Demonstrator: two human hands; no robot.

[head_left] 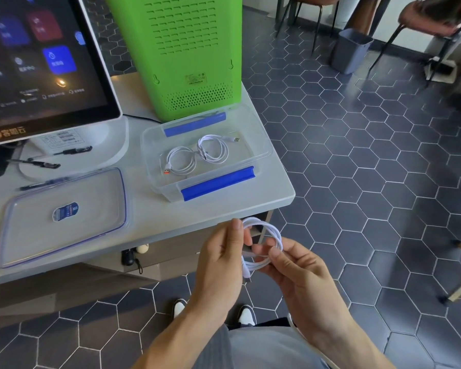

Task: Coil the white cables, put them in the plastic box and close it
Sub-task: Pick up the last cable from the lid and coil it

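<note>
Head view: both hands gripping a coiled white cable (pixel 264 246) near the table edge, left hand (pixel 224 259) pinching the loops, right hand (pixel 293 265) curled round them. Light, springy, likely to uncoil; best pinched across all loops. Open box (pixel 155 166) beyond, holding two coils.

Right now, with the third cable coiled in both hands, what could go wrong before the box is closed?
1. The coiled cable is held by the left hand and right hand over the floor, beyond the table edge. If the grip loosens, it may spring open or drop.
2. The plastic box sits close to the table corner, so a push while loading might shift it off.
3. A plug sticking up could get pinched under the lid.
</note>
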